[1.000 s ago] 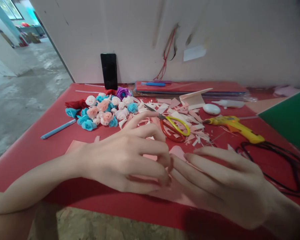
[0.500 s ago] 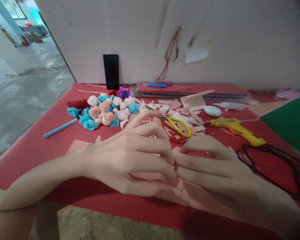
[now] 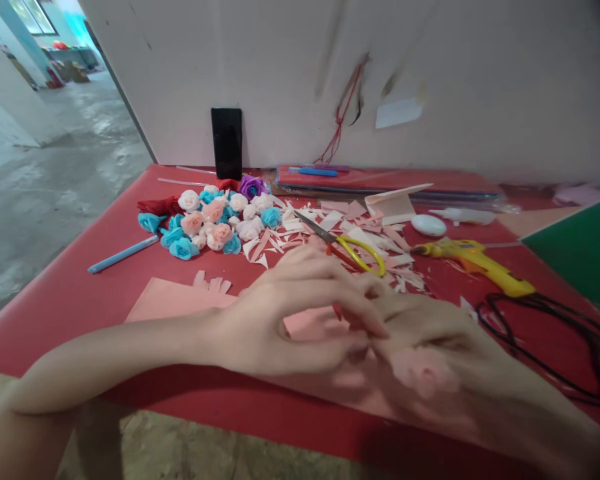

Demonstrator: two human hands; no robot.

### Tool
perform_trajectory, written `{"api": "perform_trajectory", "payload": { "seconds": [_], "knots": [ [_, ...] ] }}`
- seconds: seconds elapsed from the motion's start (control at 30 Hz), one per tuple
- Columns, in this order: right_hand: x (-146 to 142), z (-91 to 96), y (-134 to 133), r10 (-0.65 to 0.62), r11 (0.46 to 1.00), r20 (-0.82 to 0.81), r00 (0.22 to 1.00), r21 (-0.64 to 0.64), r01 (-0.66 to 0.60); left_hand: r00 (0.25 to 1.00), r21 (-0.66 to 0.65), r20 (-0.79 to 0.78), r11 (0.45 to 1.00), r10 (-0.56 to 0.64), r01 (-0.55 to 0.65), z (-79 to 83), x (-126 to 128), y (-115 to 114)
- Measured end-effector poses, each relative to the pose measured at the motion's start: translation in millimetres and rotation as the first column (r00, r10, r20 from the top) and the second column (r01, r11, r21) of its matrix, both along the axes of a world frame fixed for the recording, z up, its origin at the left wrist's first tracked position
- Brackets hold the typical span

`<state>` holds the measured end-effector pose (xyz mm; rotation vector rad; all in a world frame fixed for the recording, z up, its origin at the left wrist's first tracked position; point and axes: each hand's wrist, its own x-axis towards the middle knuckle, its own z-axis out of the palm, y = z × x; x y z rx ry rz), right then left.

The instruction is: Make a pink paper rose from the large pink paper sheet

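My left hand (image 3: 290,313) and my right hand (image 3: 445,333) meet over the near edge of the red table (image 3: 75,300). A small rolled pink paper flower (image 3: 423,373), blurred, sits in my right hand, whose fingers curl round it. The fingers of my left hand are pinched together, their tips against my right hand at the pink paper. Under both hands lies a pink paper sheet (image 3: 170,300) with a fringed cut edge.
A pile of pink, white and blue paper roses (image 3: 215,217) lies back left, a blue pen (image 3: 123,255) beside it. Scissors (image 3: 350,247) rest among paper scraps (image 3: 375,230). A yellow glue gun (image 3: 473,260) with black cord (image 3: 545,327), a green sheet (image 3: 580,247) and a phone (image 3: 227,143) are farther off.
Both hands have shifted right and closed up. The fingers were stretched out over the pink paper; now they are curled, with a rolled pink flower showing in my right hand.
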<state>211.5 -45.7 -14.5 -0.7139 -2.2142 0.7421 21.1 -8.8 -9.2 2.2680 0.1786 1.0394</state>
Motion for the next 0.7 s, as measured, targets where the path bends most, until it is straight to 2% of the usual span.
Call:
{"api": "perform_trajectory", "payload": {
  "seconds": [0.03,0.07,0.2,0.27,0.33,0.43,0.53,0.6,0.7],
  "knots": [
    [-0.7,-3.2,1.5,0.020,0.988,-0.089,0.996,-0.152,-0.033,0.999,-0.061,0.028,0.998,0.016,-0.014,-2.4,1.4,-1.4],
    [-2.0,-7.3,2.2,0.020,0.979,-0.121,0.992,-0.200,-0.044,0.998,-0.110,0.057,0.993,0.036,-0.029,-4.5,2.5,-2.5],
    [-13.4,-21.0,-0.6,-0.071,0.957,-0.225,0.972,-0.292,0.002,0.982,-0.241,0.146,0.967,0.121,-0.083,-6.7,4.4,-6.1],
    [-20.7,-22.1,-3.1,-0.095,0.942,-0.257,0.962,-0.337,0.003,0.978,-0.366,0.154,0.927,0.142,-0.077,-4.1,4.3,-8.9],
    [-25.9,-22.1,-5.0,-0.115,0.912,-0.280,0.953,-0.410,-0.010,0.982,-0.541,0.148,0.841,0.114,-0.016,-0.6,4.2,-12.5],
    [-27.0,-27.4,-6.9,-0.144,0.841,-0.315,0.938,-0.538,-0.052,0.990,-0.753,0.137,0.651,0.020,0.091,4.2,4.5,-17.6],
    [-22.2,-40.2,-10.1,-0.183,0.736,-0.373,0.910,-0.665,-0.125,0.998,-0.878,0.055,0.475,-0.017,0.056,7.0,5.1,-19.6],
    [-18.5,-48.7,-13.6,-0.221,0.640,-0.432,0.874,-0.741,-0.204,1.000,-0.913,-0.001,0.408,-0.018,0.007,7.9,5.3,-19.7],
    [-14.7,-55.7,-18.7,-0.277,0.505,-0.501,0.820,-0.802,-0.320,0.999,-0.930,-0.033,0.367,-0.015,-0.025,7.7,5.6,-20.1]
  ]
}}
